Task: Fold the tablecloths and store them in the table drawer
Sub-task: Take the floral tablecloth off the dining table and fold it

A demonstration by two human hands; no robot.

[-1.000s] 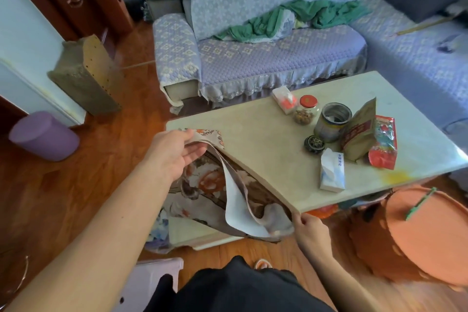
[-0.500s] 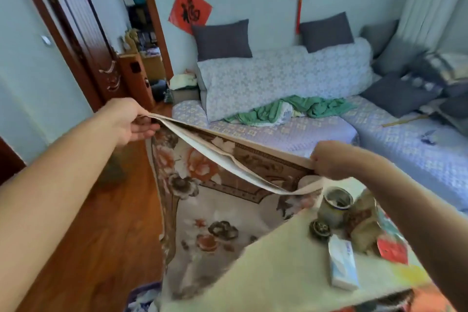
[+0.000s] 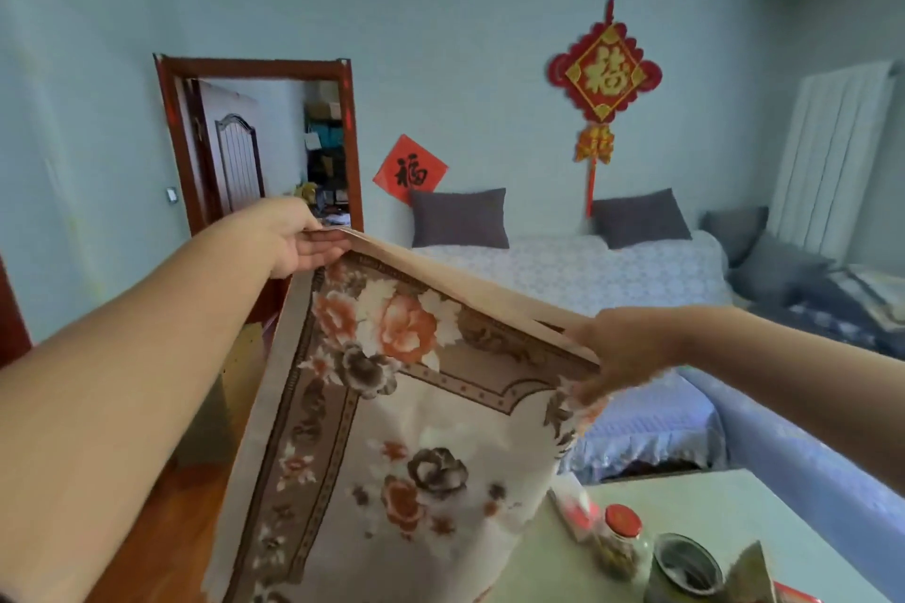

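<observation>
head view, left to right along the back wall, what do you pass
doorway → red square paper sign → left grey cushion → red hanging knot ornament → right grey cushion → white radiator

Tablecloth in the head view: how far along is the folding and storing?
Early stage. Done: the tablecloth is up in the air and looks doubled over along its top edge. In hand: the left hand and right hand each grip an upper corner, and the cloth hangs beside the table. Left: further folds and storing it; no drawer is in view.
</observation>
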